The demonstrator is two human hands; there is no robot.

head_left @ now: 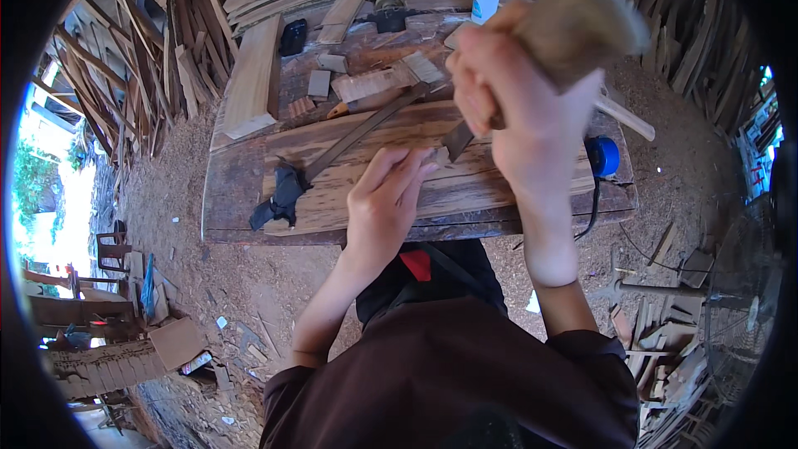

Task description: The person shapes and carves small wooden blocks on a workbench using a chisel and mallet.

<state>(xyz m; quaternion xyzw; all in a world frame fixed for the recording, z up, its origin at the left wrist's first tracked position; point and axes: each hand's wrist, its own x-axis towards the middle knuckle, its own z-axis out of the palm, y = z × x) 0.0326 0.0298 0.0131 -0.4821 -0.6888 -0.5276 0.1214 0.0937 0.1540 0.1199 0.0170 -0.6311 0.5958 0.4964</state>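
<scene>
My right hand (532, 120) is closed around a tool with a broad, motion-blurred brownish head (578, 21), raised over the bench. A dark flat blade (457, 140) shows below that fist; whether it is held I cannot tell. My left hand (384, 195) rests on the streaked wooden board (324, 208), fingertips closed at a small pale piece (436, 158) beside the blade. Left of it, a long dark metal bar (357, 131) with a black-wrapped end (289, 191) lies diagonally across the board.
The worn bench (224, 199) holds offcuts (318, 83), a pale plank (249, 79), a black object (293, 36), a glue bottle (485, 2) and a blue round object (603, 156) by a cable. Wood stacks stand either side; scraps litter the floor.
</scene>
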